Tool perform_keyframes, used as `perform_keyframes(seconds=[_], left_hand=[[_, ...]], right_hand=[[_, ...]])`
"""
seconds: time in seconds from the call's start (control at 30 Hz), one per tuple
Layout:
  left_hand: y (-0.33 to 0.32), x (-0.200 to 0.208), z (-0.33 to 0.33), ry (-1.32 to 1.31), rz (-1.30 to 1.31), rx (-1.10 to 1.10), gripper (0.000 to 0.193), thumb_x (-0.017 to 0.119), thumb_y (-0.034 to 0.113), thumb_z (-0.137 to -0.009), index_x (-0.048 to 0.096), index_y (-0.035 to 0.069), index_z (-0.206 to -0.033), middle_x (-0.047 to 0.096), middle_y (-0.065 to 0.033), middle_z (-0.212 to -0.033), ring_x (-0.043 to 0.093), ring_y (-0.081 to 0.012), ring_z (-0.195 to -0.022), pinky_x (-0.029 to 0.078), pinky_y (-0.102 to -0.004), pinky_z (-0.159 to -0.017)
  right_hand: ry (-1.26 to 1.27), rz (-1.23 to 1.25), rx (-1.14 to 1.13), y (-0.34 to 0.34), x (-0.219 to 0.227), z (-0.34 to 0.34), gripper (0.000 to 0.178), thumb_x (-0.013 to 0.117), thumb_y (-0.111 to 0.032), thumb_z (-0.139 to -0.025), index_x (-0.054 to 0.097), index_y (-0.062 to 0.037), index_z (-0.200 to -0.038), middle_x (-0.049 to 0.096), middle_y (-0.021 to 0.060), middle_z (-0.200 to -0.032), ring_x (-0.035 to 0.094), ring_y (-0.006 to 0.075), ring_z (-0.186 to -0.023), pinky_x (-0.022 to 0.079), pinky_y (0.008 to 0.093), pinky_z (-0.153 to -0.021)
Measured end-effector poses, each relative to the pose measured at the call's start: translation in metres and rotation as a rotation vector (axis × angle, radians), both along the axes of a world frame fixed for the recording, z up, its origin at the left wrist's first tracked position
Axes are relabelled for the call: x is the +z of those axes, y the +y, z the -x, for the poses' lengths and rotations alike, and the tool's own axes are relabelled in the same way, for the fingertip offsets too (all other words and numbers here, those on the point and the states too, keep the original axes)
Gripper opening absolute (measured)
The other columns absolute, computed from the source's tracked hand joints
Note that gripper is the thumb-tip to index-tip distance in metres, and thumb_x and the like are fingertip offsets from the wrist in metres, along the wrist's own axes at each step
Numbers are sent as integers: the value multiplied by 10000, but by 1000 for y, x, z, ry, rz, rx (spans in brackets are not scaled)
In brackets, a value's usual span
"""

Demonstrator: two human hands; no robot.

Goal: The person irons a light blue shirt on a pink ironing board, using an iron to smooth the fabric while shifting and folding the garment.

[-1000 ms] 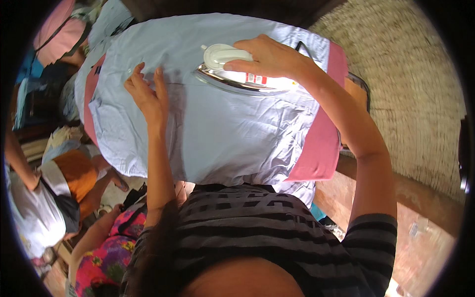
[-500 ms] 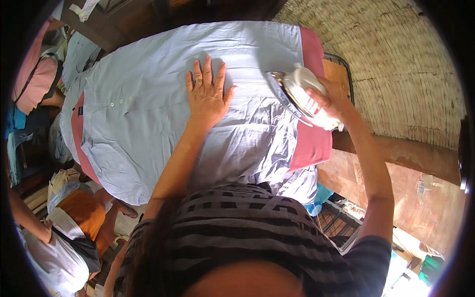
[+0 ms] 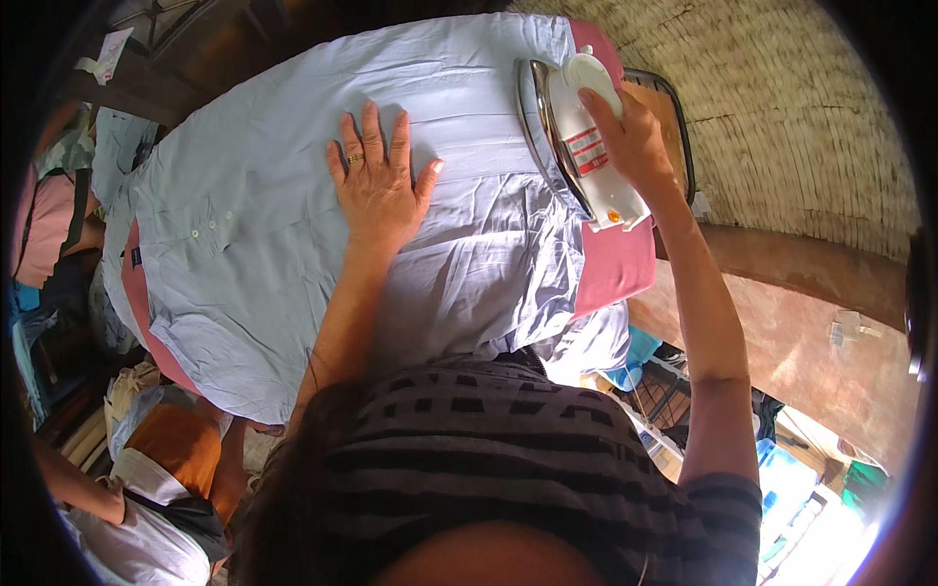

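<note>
A pale blue buttoned shirt (image 3: 283,166) lies spread over an ironing board with a dark pink cover (image 3: 618,269). My left hand (image 3: 383,186) rests flat on the cloth with its fingers spread, a ring on one finger. My right hand (image 3: 630,137) is wrapped round the handle of a white clothes iron (image 3: 586,146) with a shiny metal soleplate. At the right end of the shirt, the iron's edge meets the cloth; whether it lies fully flat cannot be told. Creases bunch in the shirt's near right part, while the far part looks smoother.
A woven mat wall (image 3: 772,127) rises at the far right, above a wooden panel (image 3: 782,313). Two people are on the left, one with a white shirt (image 3: 147,537). Hanging clothes (image 3: 122,146) stand at the far left. A dark rack (image 3: 674,400) is below the board's right side.
The iron in my right hand has moved away from me and turned, showing more of its side. My left hand has shifted slightly left in the picture, still flat on the shirt.
</note>
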State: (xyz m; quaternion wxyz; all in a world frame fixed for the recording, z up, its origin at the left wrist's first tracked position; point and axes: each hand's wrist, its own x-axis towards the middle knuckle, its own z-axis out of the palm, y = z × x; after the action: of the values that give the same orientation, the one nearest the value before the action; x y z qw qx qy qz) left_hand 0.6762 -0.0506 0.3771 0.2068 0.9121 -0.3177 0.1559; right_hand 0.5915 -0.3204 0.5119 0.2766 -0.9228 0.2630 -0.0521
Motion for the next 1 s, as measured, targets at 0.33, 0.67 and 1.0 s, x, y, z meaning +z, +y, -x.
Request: perform_keyframes(seconds=[0.33, 0.67, 1.0], left_hand=[[0, 1, 5, 7, -24, 21, 678, 528, 529, -939, 405, 146, -1485, 288, -182, -1576, 261, -441, -1438, 203, -647, -1113], [-64, 5, 47, 94, 11, -215, 670, 539, 440, -948, 378, 68, -1482, 253, -130, -1599, 217, -373, -1470, 186, -594, -1145], [-65, 4, 51, 80, 2, -119, 631, 525, 386, -956, 391, 43, -1469, 270, -140, -1593, 235, -367, -1468, 194, -585, -1146]], right_hand=[[-46, 9, 9, -11, -8, 35, 511, 612, -469, -944, 653, 10, -1118, 699, 216, -862, 718, 308, -805, 536, 395, -709], [-94, 33, 151, -26, -11, 12, 484, 617, -462, -939, 619, 4, -1067, 687, 266, -828, 693, 429, -810, 550, 446, -702], [-36, -37, 368, -29, 1, 75, 434, 656, -380, -946, 613, 47, -1011, 663, 266, -801, 689, 399, -739, 525, 439, -632]])
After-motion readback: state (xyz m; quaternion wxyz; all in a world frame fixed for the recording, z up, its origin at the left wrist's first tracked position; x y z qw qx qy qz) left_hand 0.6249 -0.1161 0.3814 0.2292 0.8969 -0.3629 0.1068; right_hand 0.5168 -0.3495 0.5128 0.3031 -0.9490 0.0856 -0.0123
